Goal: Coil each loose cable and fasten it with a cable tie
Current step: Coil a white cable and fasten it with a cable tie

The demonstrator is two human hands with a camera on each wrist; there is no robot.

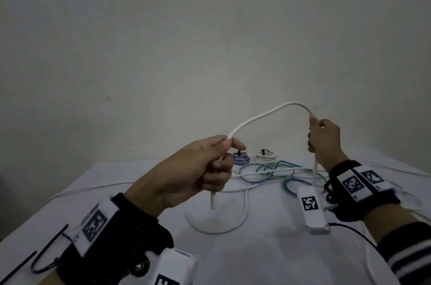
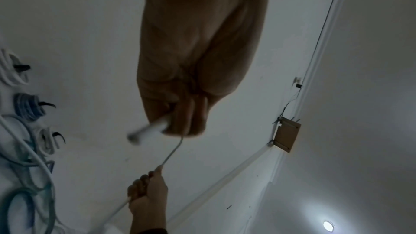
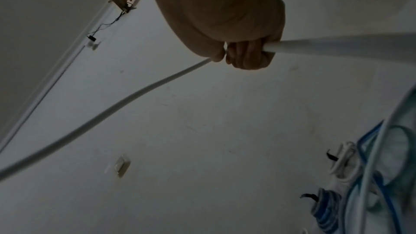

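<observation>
A white cable (image 1: pixel 261 116) arches in the air between my two hands above the white table (image 1: pixel 245 259). My left hand (image 1: pixel 210 163) grips it near one end, and the short end (image 1: pixel 213 199) hangs below the fist. My right hand (image 1: pixel 323 139) grips the cable higher up at the right; from there it drops to the table. In the left wrist view the left hand (image 2: pixel 180 111) holds the cable end (image 2: pixel 146 131), with the right hand (image 2: pixel 147 191) beyond. In the right wrist view the right hand (image 3: pixel 245 51) is curled round the cable (image 3: pixel 112 111).
A tied blue coil (image 1: pixel 240 158) and a tied white coil (image 1: pixel 265 157) sit at the table's far edge by the wall. Loose blue and green cables (image 1: pixel 277 172) tangle in front of them. A black cable tie (image 1: pixel 44 254) lies at the near left.
</observation>
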